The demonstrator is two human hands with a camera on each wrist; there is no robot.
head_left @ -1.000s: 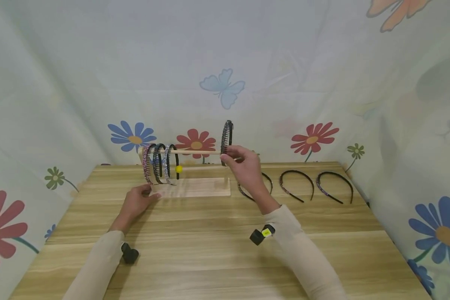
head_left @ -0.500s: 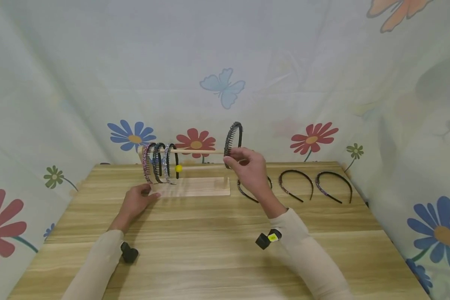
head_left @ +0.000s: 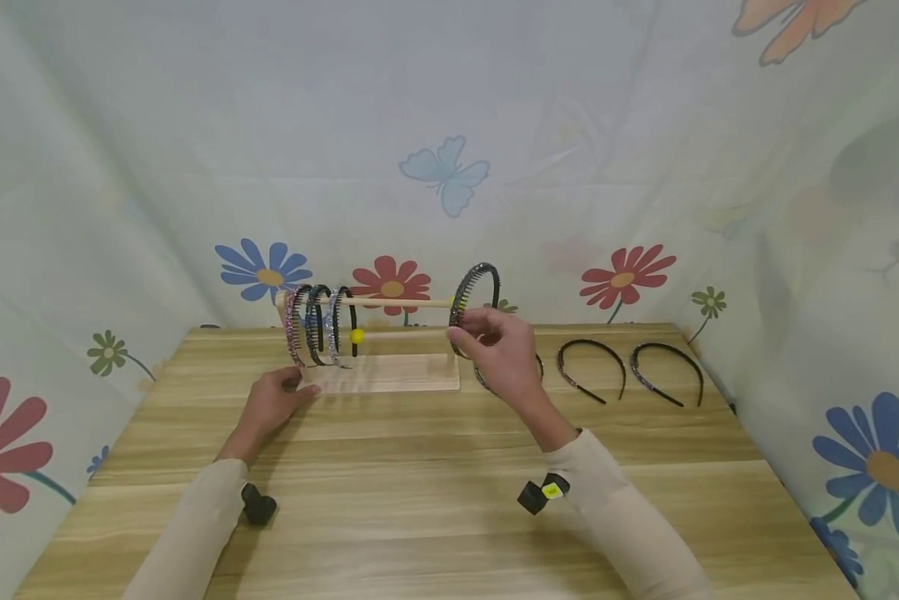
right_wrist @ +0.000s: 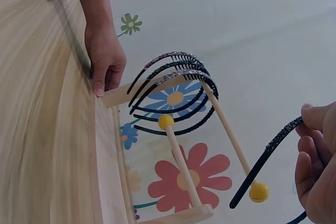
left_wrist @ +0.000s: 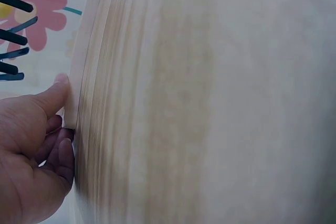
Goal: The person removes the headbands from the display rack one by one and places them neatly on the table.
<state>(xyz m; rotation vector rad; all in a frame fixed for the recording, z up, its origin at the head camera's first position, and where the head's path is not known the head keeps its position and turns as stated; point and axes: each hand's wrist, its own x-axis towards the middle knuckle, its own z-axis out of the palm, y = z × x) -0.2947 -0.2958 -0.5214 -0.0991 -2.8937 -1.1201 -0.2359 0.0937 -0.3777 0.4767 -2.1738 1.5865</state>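
A person's right hand (head_left: 501,350) pinches a dark, glittery headband (head_left: 467,285) between thumb and fingers at the right end of a wooden rack (head_left: 389,373), while the left hand (head_left: 272,404) grips the rack's left corner, thumb against the base. The held headband has just come down and turned its arch toward the viewer beside the tip of the rack's upper rod (head_left: 404,302); it appears to be held there by the fingers alone, not settled on the rack, though whether it loops around the rod cannot be told. A second ago it stood higher and nearly edge-on; now it sits lower and farther right along the rack, the right hand with it, and the rod's yellow ball tip (right_wrist: 259,192) shows behind it. The left hand has not moved. At the rack's left, pink (head_left: 293,329), dark (head_left: 313,329) and silvery (head_left: 334,329) headbands hang unchanged. To the rack's right, three more lie on the wood-grain table (head_left: 389,467), the nearest (head_left: 482,382) partly hidden by the right hand. Behind the rack hangs a flowered backdrop (head_left: 569,167).
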